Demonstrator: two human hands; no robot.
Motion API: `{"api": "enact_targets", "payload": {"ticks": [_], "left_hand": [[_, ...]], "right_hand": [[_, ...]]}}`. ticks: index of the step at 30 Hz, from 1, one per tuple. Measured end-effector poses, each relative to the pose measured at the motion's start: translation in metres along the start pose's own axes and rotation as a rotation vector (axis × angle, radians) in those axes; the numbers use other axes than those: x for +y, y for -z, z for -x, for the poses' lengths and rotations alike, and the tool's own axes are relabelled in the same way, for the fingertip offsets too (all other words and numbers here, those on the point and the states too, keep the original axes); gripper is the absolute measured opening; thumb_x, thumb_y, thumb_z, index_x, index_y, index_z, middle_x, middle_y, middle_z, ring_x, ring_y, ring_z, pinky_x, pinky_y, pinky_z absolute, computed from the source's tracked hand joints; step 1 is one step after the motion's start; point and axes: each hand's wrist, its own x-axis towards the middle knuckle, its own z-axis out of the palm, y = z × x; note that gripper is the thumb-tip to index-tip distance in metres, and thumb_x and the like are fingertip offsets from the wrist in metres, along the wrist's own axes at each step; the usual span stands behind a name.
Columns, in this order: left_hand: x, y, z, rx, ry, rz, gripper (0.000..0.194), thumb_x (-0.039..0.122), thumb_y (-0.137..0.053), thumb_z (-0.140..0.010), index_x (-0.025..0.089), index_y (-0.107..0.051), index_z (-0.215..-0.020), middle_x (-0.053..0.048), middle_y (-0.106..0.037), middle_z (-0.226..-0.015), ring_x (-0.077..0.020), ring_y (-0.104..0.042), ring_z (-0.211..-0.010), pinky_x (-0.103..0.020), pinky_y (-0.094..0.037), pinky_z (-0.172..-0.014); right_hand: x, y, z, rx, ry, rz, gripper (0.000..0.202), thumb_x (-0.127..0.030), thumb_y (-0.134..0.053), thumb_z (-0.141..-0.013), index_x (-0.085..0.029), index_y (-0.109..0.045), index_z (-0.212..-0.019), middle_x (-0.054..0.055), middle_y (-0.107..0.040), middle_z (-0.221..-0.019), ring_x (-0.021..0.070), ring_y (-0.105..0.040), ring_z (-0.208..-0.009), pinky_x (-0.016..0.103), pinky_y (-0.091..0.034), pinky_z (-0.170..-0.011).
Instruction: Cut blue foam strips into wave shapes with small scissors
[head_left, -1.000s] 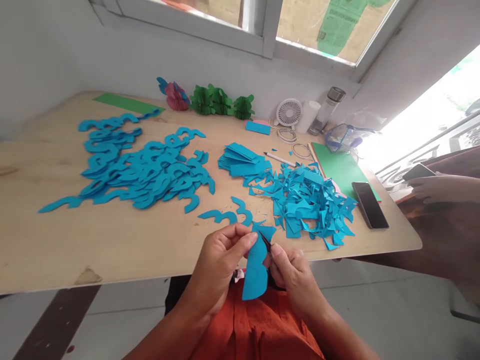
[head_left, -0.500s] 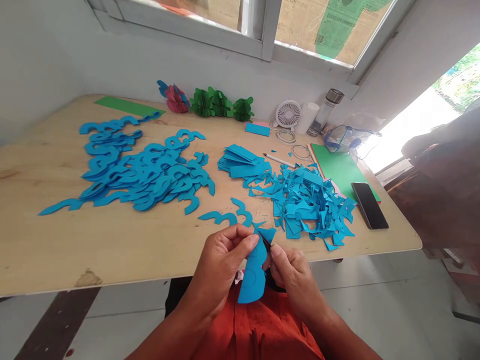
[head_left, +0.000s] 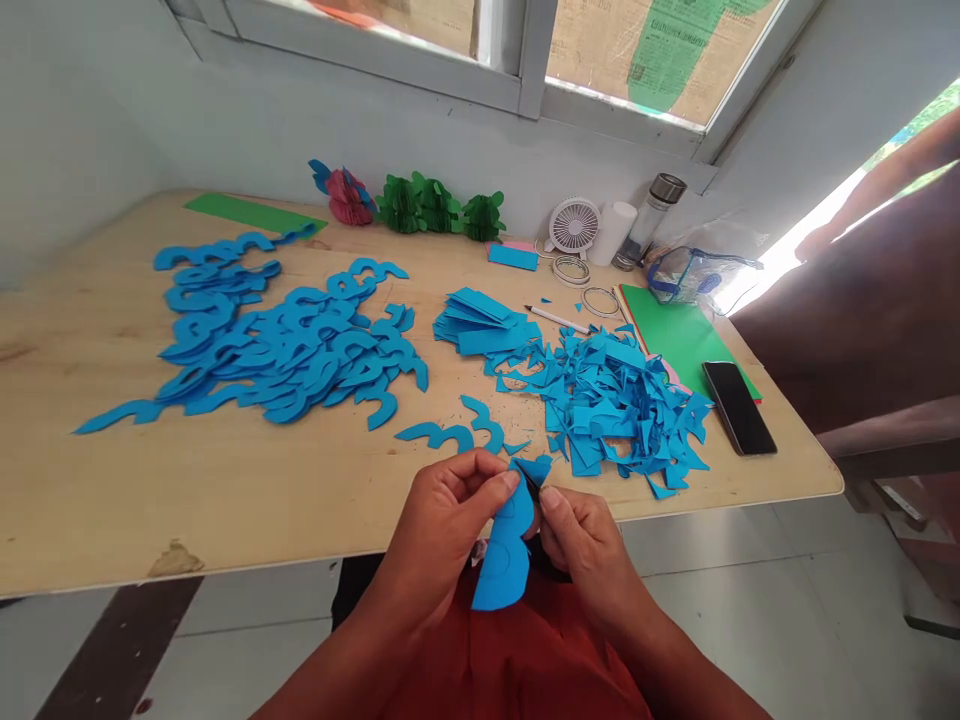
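A scalloped strip of blue paper (head_left: 504,560) with curved pencil lines hangs over my lap, pinched between the thumb and fingers of my left hand (head_left: 457,510). Closed around dark scissors (head_left: 534,482), mostly hidden by the fingers, my right hand (head_left: 585,535) is at the strip's right edge. A partly cut blue flap sticks up at the blades. Just beyond my hands lie wavy blue cutouts (head_left: 442,436). Farther left is a large heap of similar wavy cutouts (head_left: 300,345), and blue scraps (head_left: 619,400) are piled to the right.
On the wooden table (head_left: 315,500) are stacked blue strips (head_left: 480,318), a white pen (head_left: 559,320), a phone (head_left: 739,408), green paper (head_left: 675,335), tape rolls, a small fan (head_left: 574,226), a bottle (head_left: 651,222) and green paper crafts (head_left: 435,205). A person (head_left: 885,300) stands at the right.
The paper flap at the scissors has shifted slightly, and the strip's lower end has swung a little left. At the right, the person has moved nearer the table, with an arm now showing.
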Motion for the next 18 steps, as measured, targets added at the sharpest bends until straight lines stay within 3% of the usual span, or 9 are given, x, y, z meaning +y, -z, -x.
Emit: {"api": "enact_targets", "payload": {"ticks": [7,18], "left_hand": [[0.0028,-0.0018,-0.0022,0.066,-0.031,-0.058,0.019,0.028,-0.074,-0.064,0.019,-0.062,-0.052,0.002,-0.059,-0.053,-0.0127,-0.055,-0.054,-0.024,-0.047,-0.056],[0.0046,0.0015,-0.0053,0.007,-0.027,-0.035,0.018,0.027,-0.073,-0.065,0.020,-0.062,-0.053,0.002,-0.058,-0.054,-0.0133,-0.053,-0.052,-0.025,-0.046,-0.054]], "right_hand": [[-0.0006,0.0006,-0.0014,0.013,0.001,0.014,0.057,-0.065,-0.046,-0.088,-0.018,-0.052,-0.057,-0.007,-0.029,-0.048,0.0087,-0.021,-0.045,0.025,-0.019,-0.044],[-0.0018,0.0035,-0.0038,0.020,0.039,0.102,0.057,-0.062,-0.045,-0.090,-0.017,-0.057,-0.058,-0.006,-0.033,-0.049,0.0090,-0.024,-0.045,0.025,-0.022,-0.046]]}}
